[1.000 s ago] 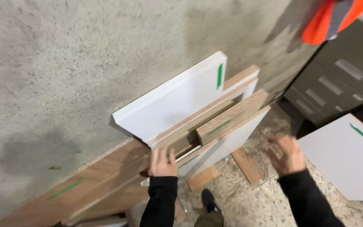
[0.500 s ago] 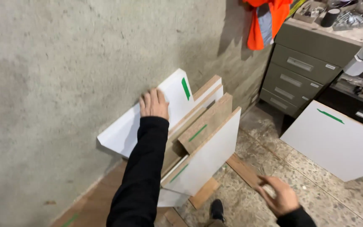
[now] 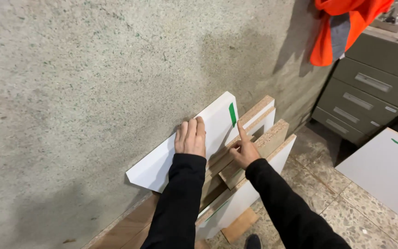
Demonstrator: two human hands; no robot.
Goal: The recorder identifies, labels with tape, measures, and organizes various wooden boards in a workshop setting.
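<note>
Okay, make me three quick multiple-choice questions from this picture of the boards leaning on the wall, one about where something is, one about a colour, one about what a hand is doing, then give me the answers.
1. Where does the left hand rest?
A. flat on the white panel nearest the concrete wall
B. on the grey drawer cabinet
C. on the floor

2. What colour is the tape strip near the white panel's upper corner?
A. red
B. green
C. blue

3. What is the right hand doing?
A. clenched in a fist
B. index finger stretched out towards the tape strip and the board edges
C. holding a hammer

Answers:
1. A, its palm and fingers lie spread on the panel's white face.
2. B, the short strip is plainly green.
3. B, one finger points up while the others are curled, with no tool in it.
</note>
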